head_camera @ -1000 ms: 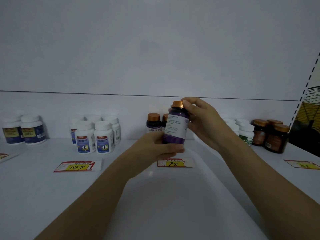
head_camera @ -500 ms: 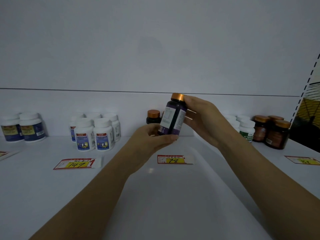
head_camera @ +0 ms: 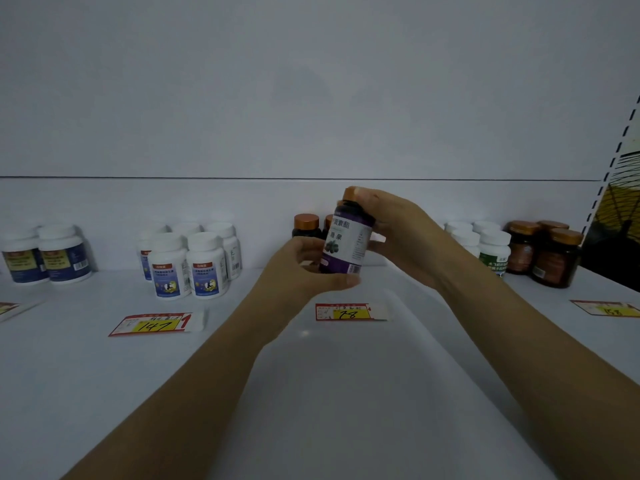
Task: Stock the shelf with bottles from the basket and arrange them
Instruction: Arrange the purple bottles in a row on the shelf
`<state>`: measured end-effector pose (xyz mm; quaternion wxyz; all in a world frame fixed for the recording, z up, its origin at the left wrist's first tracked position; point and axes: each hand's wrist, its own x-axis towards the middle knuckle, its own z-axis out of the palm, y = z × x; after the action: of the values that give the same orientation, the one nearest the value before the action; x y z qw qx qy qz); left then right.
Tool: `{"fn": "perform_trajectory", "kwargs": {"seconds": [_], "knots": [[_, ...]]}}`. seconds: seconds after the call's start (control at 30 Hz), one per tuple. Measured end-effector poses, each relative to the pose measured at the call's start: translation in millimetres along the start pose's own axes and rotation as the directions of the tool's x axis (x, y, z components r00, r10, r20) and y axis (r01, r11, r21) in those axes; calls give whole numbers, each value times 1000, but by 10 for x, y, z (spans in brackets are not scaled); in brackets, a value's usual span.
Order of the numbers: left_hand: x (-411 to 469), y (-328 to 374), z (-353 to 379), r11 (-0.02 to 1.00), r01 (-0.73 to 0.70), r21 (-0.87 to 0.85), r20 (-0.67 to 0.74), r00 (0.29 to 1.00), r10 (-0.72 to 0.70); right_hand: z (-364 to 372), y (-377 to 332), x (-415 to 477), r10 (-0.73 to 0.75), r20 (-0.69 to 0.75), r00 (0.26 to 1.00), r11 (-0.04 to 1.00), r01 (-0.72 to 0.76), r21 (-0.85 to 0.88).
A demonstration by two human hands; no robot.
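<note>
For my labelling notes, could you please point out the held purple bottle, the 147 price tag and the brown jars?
Purple bottle (head_camera: 346,244): head view, front label.
147 price tag (head_camera: 156,326): head view, yellow patch.
Brown jars (head_camera: 556,261): head view, front jar's body.

The label of the purple bottle (head_camera: 346,244), gripped by the left hand (head_camera: 304,268) and right hand (head_camera: 405,237), shows white characters "黄素酯" above "果". Just below the hands, a price tag (head_camera: 349,311) reads "78". A left tag (head_camera: 157,324) reads "147" beside a red "1". A far-right tag (head_camera: 613,309) seems to read "158". Other bottles' print is illegible.
</note>
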<state>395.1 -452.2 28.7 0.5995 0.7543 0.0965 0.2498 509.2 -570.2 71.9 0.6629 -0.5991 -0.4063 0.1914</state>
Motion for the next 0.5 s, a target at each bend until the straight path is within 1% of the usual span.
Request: {"fn": "perform_trajectory", "kwargs": {"seconds": [0.03,0.1,0.2,0.27,0.33,0.5], "knots": [[0,-5,7,999,-7,34,2,1000,7,10,10,3,4,-24,1000,1000,-5,-22],[-1,-2,10,998,-8,62,36,999,6,-4,26,16,3,-69,998,1000,-1,25],[1,21,-14,998,54,-44,129,991,-48,-40,17,19,15,-110,994,986,3,165],[-2,23,-26,991,92,-94,159,984,-76,-45,24,30,27,-109,994,976,-3,217],[0,21,-30,991,98,-95,158,984,-83,-32,35,30,28,-93,995,976,-7,217],[5,15,-17,993,72,-96,167,984,-55,-43,39,13,48,-64,997,992,-40,121]]}}
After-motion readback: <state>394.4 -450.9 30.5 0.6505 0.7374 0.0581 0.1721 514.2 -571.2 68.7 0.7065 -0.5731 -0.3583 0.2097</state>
